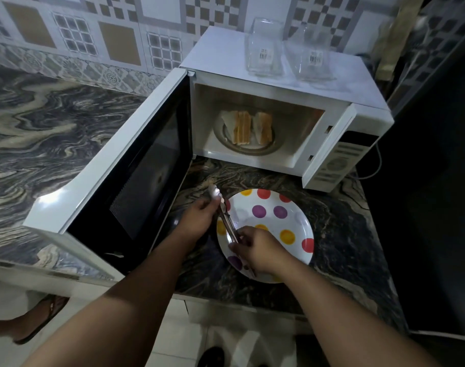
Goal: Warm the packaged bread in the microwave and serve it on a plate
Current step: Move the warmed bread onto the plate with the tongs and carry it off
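1. Now we hold the tongs over the plate: our left hand grips them near the tip, and our right hand pinches the handle end.
2. The bread lies at 12 o'clock from the plate, on the turntable inside the open microwave.
3. We judge the slices light, soft, likely warm and easily crushed.
4. We would clamp each slice gently across its crust edges, not the middle.

Place: a home kitchen.
Counter: dark marble top with wavy veins.
Wall: patterned tiles behind the counter.
Appliance: a white microwave stands on the counter, door open.
Tableware: a dotted plate lies before it.
On top: two glass jars.
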